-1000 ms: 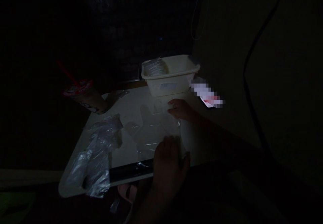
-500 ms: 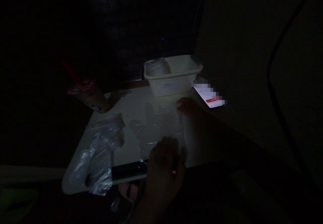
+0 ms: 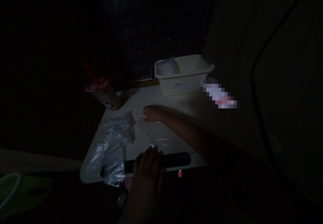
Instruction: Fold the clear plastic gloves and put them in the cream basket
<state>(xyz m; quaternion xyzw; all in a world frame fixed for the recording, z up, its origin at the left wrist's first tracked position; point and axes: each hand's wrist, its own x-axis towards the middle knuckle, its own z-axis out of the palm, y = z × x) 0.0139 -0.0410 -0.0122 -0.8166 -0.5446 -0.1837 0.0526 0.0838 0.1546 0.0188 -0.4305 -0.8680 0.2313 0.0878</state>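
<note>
The scene is very dark. A clear thin plastic sheet, outlined like a disposable glove (image 3: 164, 138), lies flat on the white tabletop (image 3: 141, 102). My right hand (image 3: 151, 113) reaches across from the right, fingers closed in a pinch at the glove's far left part. At the front edge, my left hand (image 3: 148, 163) lies palm down with fingers stretched out, over a long black bar (image 3: 176, 160) and touching the glove's near edge. Crumpled clear plastic (image 3: 116, 150) is heaped left of my left hand.
A cream plastic bin (image 3: 180, 86) with a stack of clear packets (image 3: 168, 67) stands at the back. A lidded drink cup (image 3: 107, 97) with a red straw is at the left. A lit phone (image 3: 219, 96) lies right of the bin. Something green (image 3: 32, 193) sits lower left.
My right hand has moved left and nearer, from the glove's right side to its left part. My left hand has shifted slightly left and its fingers have straightened. The view has shifted.
</note>
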